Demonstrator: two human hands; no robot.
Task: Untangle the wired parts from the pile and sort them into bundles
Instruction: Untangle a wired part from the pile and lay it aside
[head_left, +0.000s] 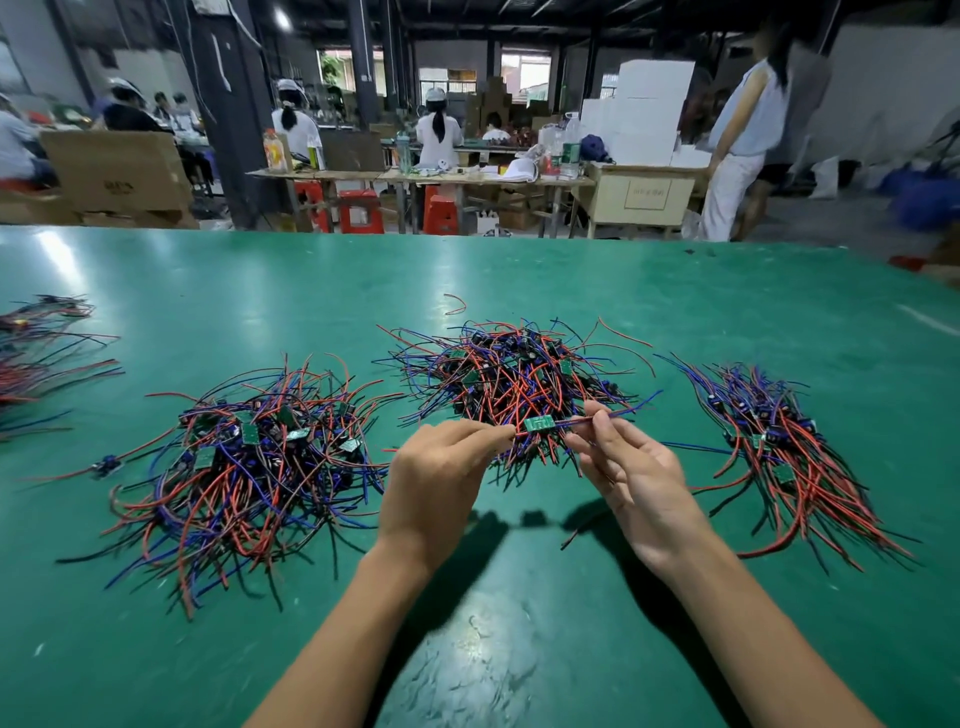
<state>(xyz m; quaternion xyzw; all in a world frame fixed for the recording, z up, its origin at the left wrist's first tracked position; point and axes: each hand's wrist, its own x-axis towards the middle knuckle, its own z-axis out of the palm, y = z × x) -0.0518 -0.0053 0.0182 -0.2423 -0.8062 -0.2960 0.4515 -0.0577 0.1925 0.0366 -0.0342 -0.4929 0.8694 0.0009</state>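
Both hands raised at centre frame, fingertips pinched.
Left hand knuckles up; right hand palm leftward; forearms converge from the bottom edge.

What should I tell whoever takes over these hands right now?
Left hand pinches the red wires and right hand pinches the blue wires of one small green board, held above the table. Behind it lies the tangled middle pile. The neater bundle sits right, a looser heap left. Still to do: place this part, then keep clearing the middle pile.
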